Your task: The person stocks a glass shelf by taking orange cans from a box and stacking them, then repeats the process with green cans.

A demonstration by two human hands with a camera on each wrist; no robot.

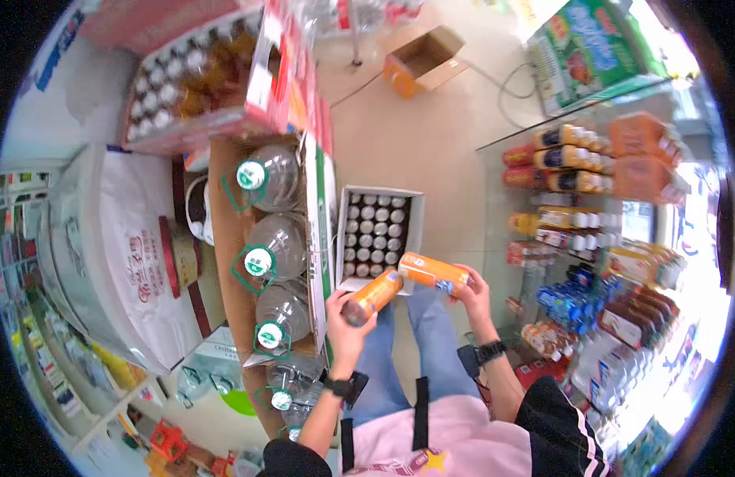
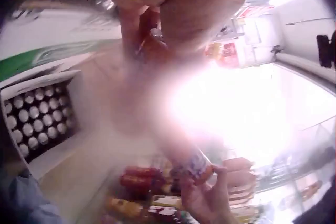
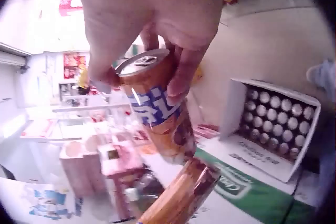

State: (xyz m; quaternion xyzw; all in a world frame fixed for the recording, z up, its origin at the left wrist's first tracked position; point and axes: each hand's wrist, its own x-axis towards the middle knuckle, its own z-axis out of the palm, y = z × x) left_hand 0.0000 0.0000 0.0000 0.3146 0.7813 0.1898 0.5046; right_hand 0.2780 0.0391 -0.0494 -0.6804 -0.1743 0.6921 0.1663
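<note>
Orange cylindrical can [image 1: 376, 292] in your left hand [image 1: 348, 324], fingers curled round it; your right hand [image 1: 476, 294] pinches another orange metal can [image 1: 433, 273] near its top.

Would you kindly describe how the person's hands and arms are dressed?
The left hand and right hand are gloveless. Each wrist bears a black strap with a small, dark, boxy device. The left sleeve and right sleeve are black, leaving the forearms bare; white stripes run along the right one.
</note>
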